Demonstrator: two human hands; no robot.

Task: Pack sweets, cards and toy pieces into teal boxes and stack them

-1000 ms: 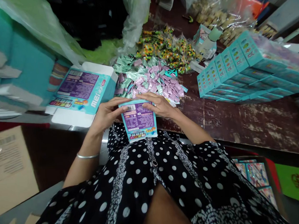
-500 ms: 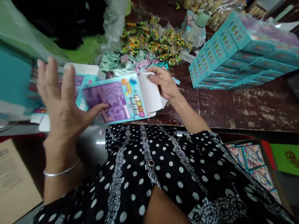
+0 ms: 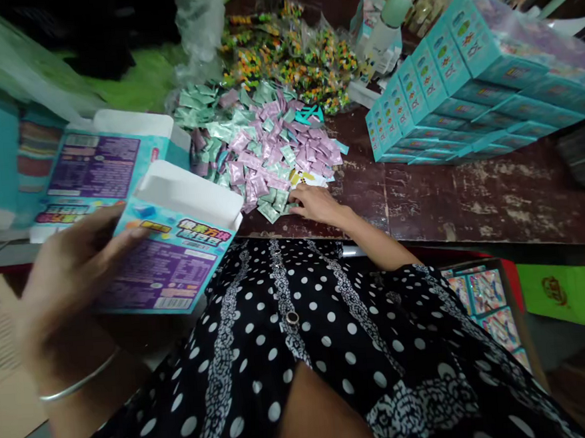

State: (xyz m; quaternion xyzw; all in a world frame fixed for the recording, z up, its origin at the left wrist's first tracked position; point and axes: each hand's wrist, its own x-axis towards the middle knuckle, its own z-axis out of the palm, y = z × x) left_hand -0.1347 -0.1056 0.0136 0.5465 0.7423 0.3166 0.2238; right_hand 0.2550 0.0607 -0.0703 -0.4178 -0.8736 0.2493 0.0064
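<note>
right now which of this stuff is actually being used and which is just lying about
In use:
- left hand holding the open teal box
- right hand on the near edge of the pink and green sachet pile

Lying about:
- stacked teal boxes
- bags of orange and green sweets
- flat box blank
- white bottle
- brown table
</note>
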